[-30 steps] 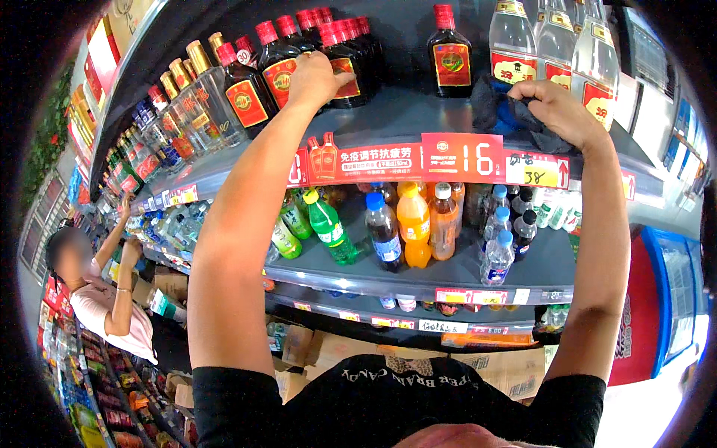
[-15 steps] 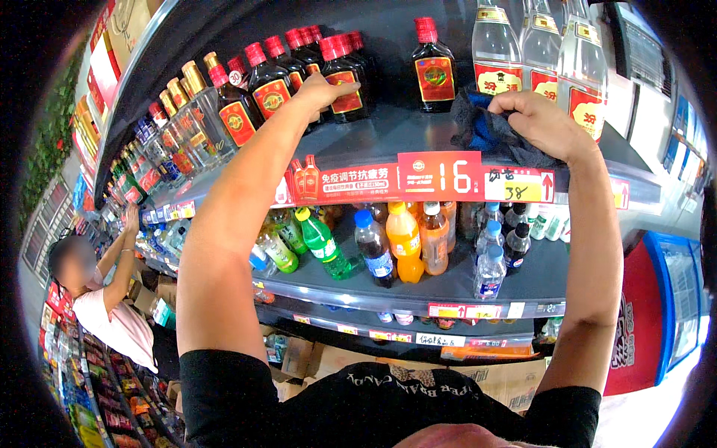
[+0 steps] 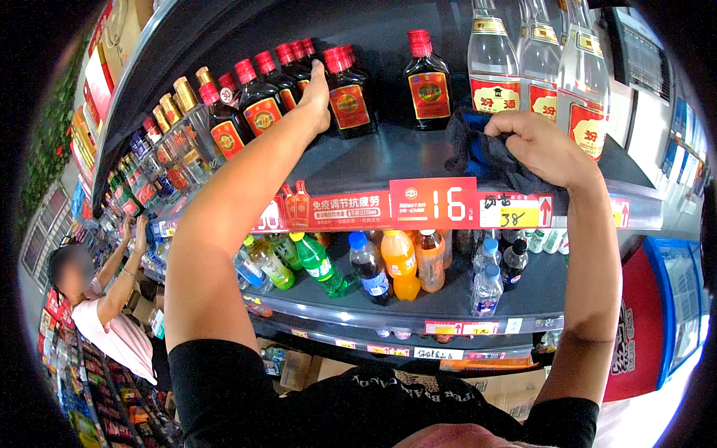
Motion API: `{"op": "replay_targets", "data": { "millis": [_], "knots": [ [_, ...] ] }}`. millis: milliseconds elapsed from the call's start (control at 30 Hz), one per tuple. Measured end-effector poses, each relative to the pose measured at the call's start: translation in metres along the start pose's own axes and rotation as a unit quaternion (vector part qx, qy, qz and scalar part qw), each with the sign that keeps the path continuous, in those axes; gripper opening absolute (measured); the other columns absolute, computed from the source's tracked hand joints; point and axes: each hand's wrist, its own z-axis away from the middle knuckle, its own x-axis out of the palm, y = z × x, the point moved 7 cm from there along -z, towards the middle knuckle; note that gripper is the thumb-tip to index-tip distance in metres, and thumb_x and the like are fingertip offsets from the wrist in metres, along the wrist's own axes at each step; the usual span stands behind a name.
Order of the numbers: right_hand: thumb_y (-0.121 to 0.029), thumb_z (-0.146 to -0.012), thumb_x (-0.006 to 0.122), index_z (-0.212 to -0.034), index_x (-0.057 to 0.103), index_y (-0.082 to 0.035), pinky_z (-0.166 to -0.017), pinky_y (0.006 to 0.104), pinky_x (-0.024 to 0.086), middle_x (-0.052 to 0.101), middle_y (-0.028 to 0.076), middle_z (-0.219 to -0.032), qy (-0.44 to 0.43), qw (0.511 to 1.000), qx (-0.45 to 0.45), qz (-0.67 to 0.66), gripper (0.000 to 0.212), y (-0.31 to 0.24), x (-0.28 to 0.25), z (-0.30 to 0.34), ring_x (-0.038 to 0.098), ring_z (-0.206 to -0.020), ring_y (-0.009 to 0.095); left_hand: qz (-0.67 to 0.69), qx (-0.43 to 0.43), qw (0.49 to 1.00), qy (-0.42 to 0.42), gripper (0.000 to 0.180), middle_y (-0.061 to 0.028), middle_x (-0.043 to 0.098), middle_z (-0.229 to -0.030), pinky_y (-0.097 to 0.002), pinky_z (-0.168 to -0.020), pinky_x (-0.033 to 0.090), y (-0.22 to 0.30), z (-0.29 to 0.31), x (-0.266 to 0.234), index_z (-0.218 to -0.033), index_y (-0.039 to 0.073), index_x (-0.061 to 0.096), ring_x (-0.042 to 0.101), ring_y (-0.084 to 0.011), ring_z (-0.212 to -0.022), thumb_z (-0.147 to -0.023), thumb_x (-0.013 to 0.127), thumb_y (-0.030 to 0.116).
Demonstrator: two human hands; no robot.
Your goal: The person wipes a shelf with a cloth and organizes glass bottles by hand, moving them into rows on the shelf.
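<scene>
My left hand (image 3: 315, 103) reaches in among dark flat bottles with red caps on the upper shelf. Its visible fingers are stretched upward, against the left side of a dark bottle (image 3: 349, 104); part of the hand's far side is hidden. Another dark bottle (image 3: 263, 112) stands to its left. A single red-capped bottle (image 3: 428, 86) stands apart, further right. My right hand (image 3: 541, 145) is closed on a dark cloth (image 3: 478, 149) with a blue patch, bunched on the shelf's front. Behind it stand tall clear bottles (image 3: 584, 112) with red-and-white labels.
Clear gold-capped bottles (image 3: 198, 123) line the shelf to the left. Price labels (image 3: 433, 203) run along the shelf edge. Drink bottles (image 3: 399, 261) stand on the shelf below. A person in a pink top (image 3: 112, 321) reaches toward the shelving at left. A red-and-blue cabinet (image 3: 650, 313) is at right.
My left hand has turned from lying across the bottle front to fingers pointing up at its side. The gap left of that bottle looks wider. My right hand still grips the cloth.
</scene>
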Motion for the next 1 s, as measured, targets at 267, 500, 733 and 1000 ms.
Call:
{"op": "replay_targets", "data": {
  "millis": [267, 500, 733, 1000],
  "knots": [
    [0.001, -0.068, 0.042, -0.091, 0.054, 0.002, -0.079, 0.0342, 0.042, 0.058, 0.017, -0.089, -0.02, 1.0, -0.011, -0.021, 0.026, -0.001, 0.002, -0.001, 0.055, -0.088, 0.031, 0.043, -0.071, 0.996, -0.03, 0.066, -0.014, 0.052, -0.118, -0.0437, -0.097, 0.035, 0.005, 0.003, 0.008, -0.12, 0.007, 0.045, 0.051, -0.027, -0.108, -0.087, 0.023, 0.06],
    [0.002, -0.067, 0.04, -0.088, 0.053, 0.002, -0.078, 0.0354, 0.042, 0.057, 0.018, -0.086, -0.011, 0.999, -0.032, -0.011, 0.025, -0.002, 0.0, 0.0, 0.054, -0.086, 0.032, 0.038, -0.071, 0.996, -0.038, 0.067, -0.0138, 0.053, -0.117, -0.0439, -0.096, 0.035, 0.002, 0.014, 0.019, -0.118, 0.007, 0.047, 0.052, -0.0271, -0.106, -0.087, 0.021, 0.06],
    [-0.003, -0.07, 0.042, -0.089, 0.055, 0.001, -0.075, 0.0373, 0.044, 0.059, 0.019, -0.086, -0.005, 0.998, -0.055, -0.034, 0.023, -0.004, 0.001, -0.001, 0.056, -0.084, 0.033, 0.04, -0.07, 0.996, -0.038, 0.067, -0.0139, 0.055, -0.114, -0.0438, -0.096, 0.035, 0.002, 0.008, 0.023, -0.116, 0.007, 0.049, 0.052, -0.0271, -0.106, -0.088, 0.02, 0.06],
    [-0.003, -0.07, 0.042, -0.088, 0.055, 0.001, -0.076, 0.0379, 0.043, 0.058, 0.019, -0.084, 0.006, 0.999, -0.045, -0.022, 0.022, -0.001, 0.001, -0.001, 0.055, -0.084, 0.034, 0.033, -0.071, 0.995, -0.056, 0.067, -0.0139, 0.056, -0.111, -0.0437, -0.096, 0.036, -0.004, 0.001, 0.02, -0.116, 0.006, 0.048, 0.052, -0.0274, -0.106, -0.088, 0.019, 0.06]
  ]
}}
